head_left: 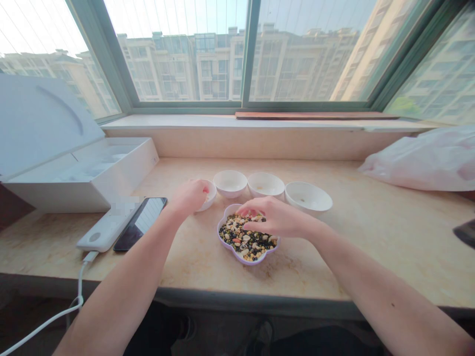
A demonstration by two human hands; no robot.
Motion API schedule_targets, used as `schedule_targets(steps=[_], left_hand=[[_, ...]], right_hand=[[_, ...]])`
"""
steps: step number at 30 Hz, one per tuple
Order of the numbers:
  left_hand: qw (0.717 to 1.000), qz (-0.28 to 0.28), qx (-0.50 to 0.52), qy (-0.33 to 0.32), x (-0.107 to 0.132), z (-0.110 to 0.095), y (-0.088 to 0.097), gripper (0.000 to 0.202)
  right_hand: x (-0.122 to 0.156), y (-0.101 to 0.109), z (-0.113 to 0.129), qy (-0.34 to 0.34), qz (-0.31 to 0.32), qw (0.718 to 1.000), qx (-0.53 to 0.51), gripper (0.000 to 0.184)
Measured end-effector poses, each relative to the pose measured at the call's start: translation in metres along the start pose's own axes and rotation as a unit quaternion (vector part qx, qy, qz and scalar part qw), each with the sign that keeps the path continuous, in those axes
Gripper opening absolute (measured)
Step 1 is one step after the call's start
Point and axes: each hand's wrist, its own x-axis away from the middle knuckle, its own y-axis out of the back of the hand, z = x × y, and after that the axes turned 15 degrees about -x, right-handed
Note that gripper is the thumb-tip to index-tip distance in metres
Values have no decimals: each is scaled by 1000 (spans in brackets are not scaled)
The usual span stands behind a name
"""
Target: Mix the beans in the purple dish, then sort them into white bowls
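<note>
- left hand (188, 198) curled shut, resting at small white bowl (211, 194)
- right hand (274, 217) pinching into mixed beans (247, 241)
- beans in lilac flower-shaped tray (227, 206), under right hand, just beside left

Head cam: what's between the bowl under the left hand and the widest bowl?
One white bowl and a second white bowl, side by side on the stone ledge, as the head view shows.

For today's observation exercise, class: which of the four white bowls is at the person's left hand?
The leftmost white bowl, with the left hand over its rim. The next bowl, the one after it and the widest stand apart from that hand.
</note>
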Motion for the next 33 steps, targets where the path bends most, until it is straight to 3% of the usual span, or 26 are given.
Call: schedule_targets(steps=[3, 7, 12, 18, 33], left_hand=[[1000, 22, -7, 13, 0, 0, -2, 23], [998, 40, -15, 52, -1, -3, 1, 29], [996, 39, -7, 84, 0, -9, 6, 35], [996, 38, 2, 75, 3, -13, 10, 34], [997, 31, -1, 73, 3, -16, 9, 34]], right_hand=[[1, -10, 2, 12, 51, 998, 23, 40], [-1, -18, -4, 19, 53, 998, 41, 51], [-5, -17, -2, 3, 80, 996, 27, 34], [-7, -16, -2, 25, 75, 996, 29, 12], [-9, -16, -15, 64, 82, 994, 37, 21]])
